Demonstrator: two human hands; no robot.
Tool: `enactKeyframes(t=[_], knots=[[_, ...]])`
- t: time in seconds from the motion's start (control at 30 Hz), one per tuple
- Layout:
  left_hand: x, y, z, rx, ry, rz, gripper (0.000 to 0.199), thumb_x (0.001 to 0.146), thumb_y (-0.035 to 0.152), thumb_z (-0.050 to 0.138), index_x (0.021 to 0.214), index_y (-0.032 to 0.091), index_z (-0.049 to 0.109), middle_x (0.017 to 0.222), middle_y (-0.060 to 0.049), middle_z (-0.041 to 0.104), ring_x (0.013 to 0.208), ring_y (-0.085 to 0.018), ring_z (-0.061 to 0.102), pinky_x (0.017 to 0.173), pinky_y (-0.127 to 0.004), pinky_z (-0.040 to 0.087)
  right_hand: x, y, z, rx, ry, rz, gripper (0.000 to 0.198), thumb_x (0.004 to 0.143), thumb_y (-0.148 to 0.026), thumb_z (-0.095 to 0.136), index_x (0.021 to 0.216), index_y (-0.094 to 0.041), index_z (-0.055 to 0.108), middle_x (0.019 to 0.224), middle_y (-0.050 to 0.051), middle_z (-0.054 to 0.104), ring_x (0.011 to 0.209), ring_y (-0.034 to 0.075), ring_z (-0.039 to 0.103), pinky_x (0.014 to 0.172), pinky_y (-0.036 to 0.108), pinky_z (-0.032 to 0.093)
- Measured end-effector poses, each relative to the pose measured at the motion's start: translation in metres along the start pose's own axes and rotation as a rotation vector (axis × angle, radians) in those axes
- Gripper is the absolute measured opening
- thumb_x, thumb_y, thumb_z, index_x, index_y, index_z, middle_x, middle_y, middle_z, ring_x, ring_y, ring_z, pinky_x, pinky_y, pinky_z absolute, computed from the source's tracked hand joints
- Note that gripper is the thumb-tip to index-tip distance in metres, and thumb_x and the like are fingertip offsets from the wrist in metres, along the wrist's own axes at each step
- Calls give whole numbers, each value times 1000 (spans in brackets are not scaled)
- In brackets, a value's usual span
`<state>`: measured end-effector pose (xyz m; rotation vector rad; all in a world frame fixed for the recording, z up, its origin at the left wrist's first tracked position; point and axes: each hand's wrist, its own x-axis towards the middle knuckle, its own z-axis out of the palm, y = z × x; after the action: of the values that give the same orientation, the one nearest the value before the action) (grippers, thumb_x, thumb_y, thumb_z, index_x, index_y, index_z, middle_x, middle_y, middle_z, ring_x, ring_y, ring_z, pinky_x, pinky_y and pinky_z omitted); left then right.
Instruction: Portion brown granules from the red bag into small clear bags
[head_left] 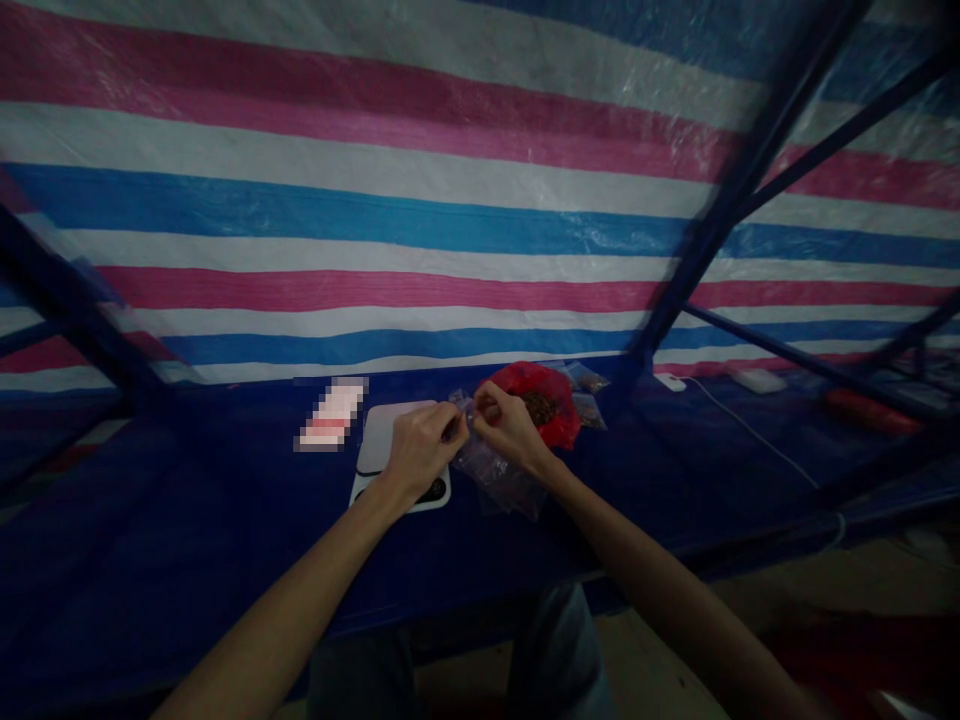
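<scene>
Both my hands meet over the blue tabletop, pinching at a small clear plastic bag (460,402). My left hand (424,440), fingers closed, is above the right side of a white kitchen scale (377,430). My right hand (507,424) is closed in a pinch on the bag's other side. Several clear plastic bags (506,485) lie in a loose heap below my right hand. Just beyond that hand, a red plastic bag (568,385) is spread open around brown, grainy pieces (541,406). The fingertips are small and dim here.
Small filled clear bags (589,411) lie right of the red bag. A blurred-out pale item (332,414) is left of the scale. A white cable (750,425) crosses the right side. Blue metal bars (697,240) stand before a striped sheet (375,225).
</scene>
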<state>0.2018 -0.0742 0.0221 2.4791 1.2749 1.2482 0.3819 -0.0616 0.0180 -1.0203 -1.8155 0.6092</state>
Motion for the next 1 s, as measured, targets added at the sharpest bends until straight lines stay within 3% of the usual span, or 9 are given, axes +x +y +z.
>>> enactKeyframes(t=[0.17,0.33,0.47,0.57,0.63,0.7,0.8,1.0], knots=[[-1,3,-1,96,39,109,21,90,21,56,69,20,59,68,-4,65,64,-16,54,67,-31,35,-1,1,1,184,-45,90,19,83,-20,57,99,-24,47,68,-8,55,47,11,56,43,20,39],[2,4,-3,198,170,67,21,86,19,58,65,19,58,64,-3,64,63,-17,55,69,-33,35,3,-3,-10,140,7,74,26,78,-17,67,101,-23,55,70,-5,60,54,11,58,49,21,43],[4,7,-7,-77,184,-74,15,83,19,61,69,19,62,68,-1,67,65,-15,59,70,-30,42,6,-5,-17,299,8,71,35,86,-37,71,114,-22,59,104,7,68,89,19,67,72,28,55],[8,10,-11,-428,168,-201,14,84,23,61,71,19,63,76,-1,72,67,-14,63,67,-26,47,7,2,-18,527,82,191,46,89,-48,68,128,-25,58,121,9,66,103,20,65,78,30,56],[10,11,-13,-602,164,-255,18,84,28,63,69,18,62,76,-1,71,67,-13,62,65,-24,48,8,7,-17,671,40,298,47,86,-52,71,123,-24,63,111,7,71,92,19,67,74,29,56],[11,11,-14,-709,153,-303,23,84,33,66,68,18,61,69,0,67,61,-11,59,59,-23,46,8,12,-16,765,5,365,40,80,-53,77,102,-20,72,89,4,73,74,16,66,67,27,53],[10,8,-11,-784,126,-395,24,85,36,66,70,17,63,62,2,63,53,-10,55,52,-21,43,9,12,-17,726,58,355,36,71,-50,84,72,-16,70,65,0,67,56,12,57,58,25,48],[6,-4,-1,-848,138,-454,25,86,36,67,69,18,62,60,2,63,49,-11,57,48,-21,44,10,5,-20,526,215,220,31,70,-44,85,80,-16,74,67,1,70,58,14,62,58,25,49]])
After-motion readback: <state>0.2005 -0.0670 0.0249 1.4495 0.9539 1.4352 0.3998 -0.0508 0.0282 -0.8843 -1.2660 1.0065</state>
